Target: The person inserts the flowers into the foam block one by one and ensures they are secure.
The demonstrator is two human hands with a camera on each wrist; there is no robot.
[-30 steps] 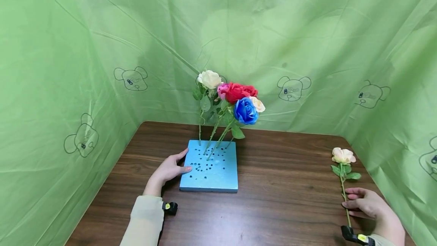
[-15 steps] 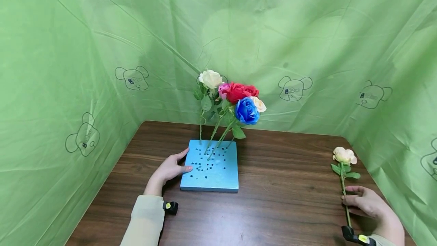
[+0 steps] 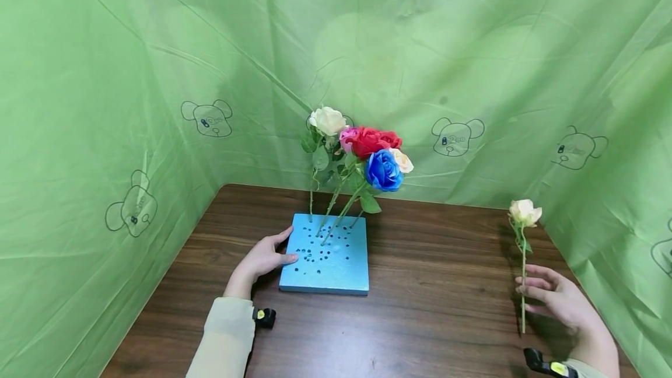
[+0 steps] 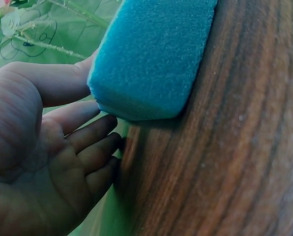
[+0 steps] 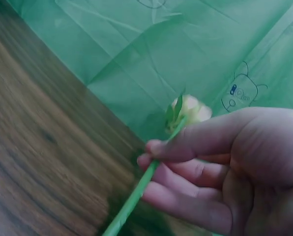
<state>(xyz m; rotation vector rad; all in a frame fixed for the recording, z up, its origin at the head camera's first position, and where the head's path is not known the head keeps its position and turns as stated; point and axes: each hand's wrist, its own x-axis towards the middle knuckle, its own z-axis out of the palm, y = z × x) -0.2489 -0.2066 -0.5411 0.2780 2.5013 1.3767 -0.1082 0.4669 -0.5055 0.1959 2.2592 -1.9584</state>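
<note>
On the table a square blue foam block (image 3: 325, 279) dotted with holes carries several upright or leaning artificial roses, among them a white rose (image 3: 328, 121), a red rose (image 3: 369, 143) and a blue rose (image 3: 384, 171). My left hand (image 3: 262, 258) holds the block at its left edge, thumb on top and fingers along the side. Far right, my right hand (image 3: 564, 299) pinches the thin green stem of a pale cream rose (image 3: 525, 213) between thumb and fingers. This rose stands bloom up, its stem end above the table. In the right wrist view the stem (image 5: 134, 199) crosses the fingertips.
A green cloth (image 3: 367, 57) with bear drawings hangs behind and at both sides of the brown wooden table (image 3: 430, 284). A stretch of bare tabletop lies between the block and my right hand. Small black cameras sit on both wrists.
My right hand has picked the cream rose up off the table and tipped it more upright. My left hand stays on the block. The head view has shifted slightly.
</note>
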